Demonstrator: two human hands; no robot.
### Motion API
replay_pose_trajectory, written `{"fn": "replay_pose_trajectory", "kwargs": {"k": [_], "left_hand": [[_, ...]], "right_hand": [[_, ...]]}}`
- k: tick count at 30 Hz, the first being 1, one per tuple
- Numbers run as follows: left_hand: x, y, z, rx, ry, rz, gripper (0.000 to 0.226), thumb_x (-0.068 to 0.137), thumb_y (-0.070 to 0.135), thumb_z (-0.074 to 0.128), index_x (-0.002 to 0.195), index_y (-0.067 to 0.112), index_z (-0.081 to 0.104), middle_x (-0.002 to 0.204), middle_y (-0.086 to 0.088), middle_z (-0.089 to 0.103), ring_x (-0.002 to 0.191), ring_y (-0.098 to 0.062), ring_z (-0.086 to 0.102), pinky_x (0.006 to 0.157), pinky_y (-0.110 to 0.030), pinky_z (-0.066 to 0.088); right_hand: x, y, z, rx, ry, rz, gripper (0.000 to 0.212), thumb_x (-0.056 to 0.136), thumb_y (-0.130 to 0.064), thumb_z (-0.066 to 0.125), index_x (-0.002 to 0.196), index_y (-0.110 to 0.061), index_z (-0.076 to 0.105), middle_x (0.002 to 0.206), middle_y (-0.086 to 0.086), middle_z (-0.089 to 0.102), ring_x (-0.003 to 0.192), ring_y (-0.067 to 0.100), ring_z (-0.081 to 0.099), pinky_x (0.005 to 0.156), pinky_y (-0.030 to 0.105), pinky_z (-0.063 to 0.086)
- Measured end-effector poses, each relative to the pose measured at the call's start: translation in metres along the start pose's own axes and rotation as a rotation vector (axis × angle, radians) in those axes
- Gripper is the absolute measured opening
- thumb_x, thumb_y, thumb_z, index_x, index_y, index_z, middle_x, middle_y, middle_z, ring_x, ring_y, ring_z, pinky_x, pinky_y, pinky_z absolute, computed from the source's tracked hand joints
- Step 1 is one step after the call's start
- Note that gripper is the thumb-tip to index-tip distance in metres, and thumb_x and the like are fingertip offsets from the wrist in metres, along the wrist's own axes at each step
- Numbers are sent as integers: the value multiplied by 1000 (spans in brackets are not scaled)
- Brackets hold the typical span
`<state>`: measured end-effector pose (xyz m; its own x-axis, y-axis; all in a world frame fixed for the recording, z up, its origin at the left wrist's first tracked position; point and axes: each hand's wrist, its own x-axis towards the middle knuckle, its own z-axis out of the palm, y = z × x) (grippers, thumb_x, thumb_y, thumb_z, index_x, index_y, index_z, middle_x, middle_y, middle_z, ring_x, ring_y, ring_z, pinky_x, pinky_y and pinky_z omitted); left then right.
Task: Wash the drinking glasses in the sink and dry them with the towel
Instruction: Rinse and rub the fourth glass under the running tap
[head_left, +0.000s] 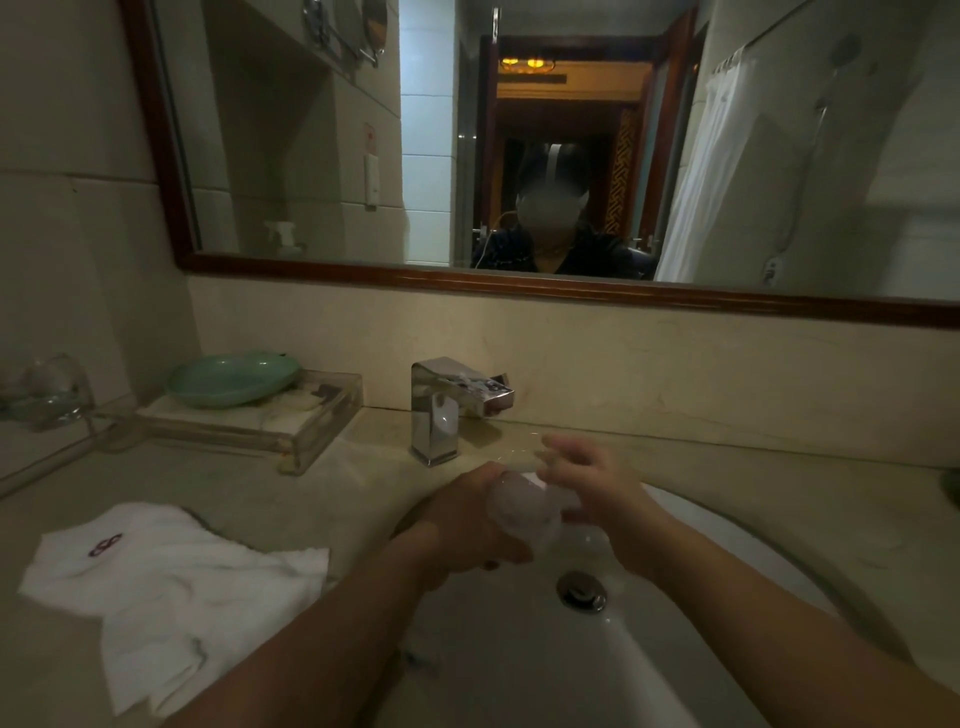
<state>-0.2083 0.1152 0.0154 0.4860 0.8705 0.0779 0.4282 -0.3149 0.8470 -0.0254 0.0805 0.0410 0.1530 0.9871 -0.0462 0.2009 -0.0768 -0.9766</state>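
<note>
Forearms: two bare forearms reach in from the near edge, the left one crossing the near rim of the basin, the right one coming in over its right side.
Sink: white oval ceramic sink (519, 670) sunk into the beige stone table (779, 499), with a round metal drain (582, 591) near its middle.
Left hand: the left hand (467, 525) is wrapped around the left side of a clear drinking glass (524, 512), fingers curled under it, gripping it over the far part of the basin.
Right hand: the right hand (587, 478) is on the right side of the same glass, thumb and fingers bent against it; blur hides how firmly it grips.
Glass: tilted, held between both hands above the sink, just near of the tap; it looks wet or foamy, but blur hides the details.
Tap: square chrome tap (447, 410) stands on the table at the far edge of the sink, its flat spout pointing right; whether water runs from it I cannot tell.
Towel: white crumpled cloth towel (166, 587) with a small dark emblem lies on the table left of the sink, near the left forearm, apart from the hands.
Tray: clear rectangular plastic tray (270, 421) sits at the far left of the table, carrying a pale green oval dish (231, 379).
Far left: another clear glass (49, 389) stands against the left wall, well apart from the sink.
Mirror: wood-framed wall mirror (519, 280) hangs above the backsplash and reflects a person in dark clothing, a doorway and a white shower curtain (696, 182).
</note>
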Motion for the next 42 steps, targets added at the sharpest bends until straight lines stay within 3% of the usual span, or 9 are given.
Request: {"fn": "replay_pose_trajectory", "kwargs": {"k": [3,7,13,19,28,32,35,39,42], "left_hand": [[-2,5,4,123,-27,90,68,57,39,96,115,43,63,112,12,70,99,-15,70,82,-37,63],[-5,9,16,308,-74,207,68,66,35,95,125,41,62,119,20,66,107,3,59,87,-8,46],[-3,6,25,342,-249,193,73,65,26,94,128,41,61,124,19,64,114,-5,60,99,-31,54],[-2,5,21,201,-137,157,73,59,30,96,124,43,64,120,17,61,103,-9,64,79,-34,64],[0,2,26,168,-148,207,77,55,37,98,124,42,65,117,15,65,104,-10,67,86,-39,62],[-6,3,27,19,-179,114,73,60,20,99,118,38,60,115,8,67,99,-17,71,69,-36,65],[-6,8,28,-6,-174,113,70,62,26,99,119,35,60,118,10,65,102,-13,68,75,-34,64],[-5,14,25,-34,-162,108,66,62,28,99,117,33,62,116,8,65,105,-13,66,78,-41,64],[-4,12,25,-141,-148,80,69,66,28,97,126,33,62,126,11,61,108,-12,65,72,-39,65]], "right_hand": [[-29,18,-6,-139,-104,240,21,92,-29,68,102,-11,68,89,8,72,68,23,62,55,26,43],[-32,28,1,-339,-124,323,21,85,-25,72,98,-8,72,70,4,73,66,21,59,57,26,47],[-19,39,2,-735,-212,322,22,85,-33,75,89,-12,70,70,3,65,59,19,62,49,22,44],[-13,33,-1,-409,-231,418,32,72,-25,71,99,-7,74,83,14,71,72,27,58,59,31,46],[-7,30,-8,-710,-163,181,20,89,-28,70,104,-14,71,95,10,75,84,23,72,78,37,62],[-13,35,-23,-368,-400,319,33,79,-9,70,110,2,68,84,17,61,61,16,52,57,31,44],[-19,27,-25,-369,-337,321,19,82,-9,72,99,-1,71,75,12,64,48,10,45,45,21,39],[-16,26,-28,-496,-273,260,25,79,-22,73,100,-8,70,72,8,67,43,8,46,42,20,35],[-16,28,-36,-238,-422,325,3,86,-12,61,88,-10,61,65,4,48,46,9,31,43,21,22]]}}
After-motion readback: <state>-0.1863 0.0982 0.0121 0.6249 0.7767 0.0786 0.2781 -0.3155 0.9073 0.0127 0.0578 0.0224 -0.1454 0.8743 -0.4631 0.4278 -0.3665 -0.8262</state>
